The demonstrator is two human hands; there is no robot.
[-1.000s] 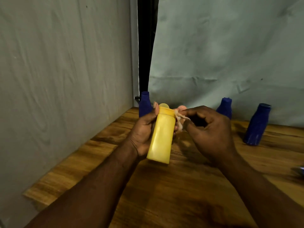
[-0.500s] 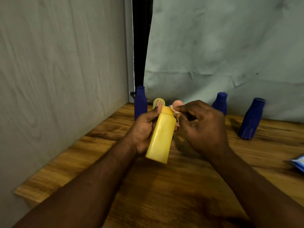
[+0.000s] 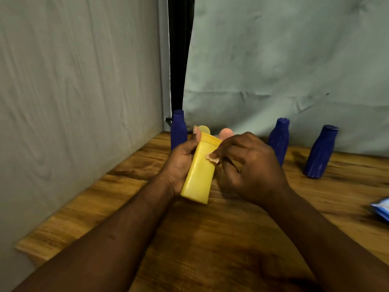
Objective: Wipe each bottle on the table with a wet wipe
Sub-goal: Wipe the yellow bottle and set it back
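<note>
My left hand (image 3: 181, 160) grips a yellow bottle (image 3: 200, 175) above the wooden table (image 3: 221, 239), tilted with its cap pointing away from me. My right hand (image 3: 250, 167) pinches a small crumpled wet wipe (image 3: 212, 158) against the bottle's upper right side, just below the cap. Three dark blue bottles stand upright at the back: one (image 3: 178, 129) behind my left hand, one (image 3: 279, 140) behind my right hand, and one (image 3: 321, 152) further right. A pink rounded top (image 3: 226, 132) peeks out behind the yellow bottle.
A blue and white packet (image 3: 382, 209) lies at the table's right edge of view. Grey cloth-covered walls (image 3: 73, 102) close in the table on the left and at the back, with a dark gap in the corner.
My right hand has slid the wipe from the yellow bottle's cap down onto its upper side. The left hand keeps hold of the bottle, lifted slightly.
</note>
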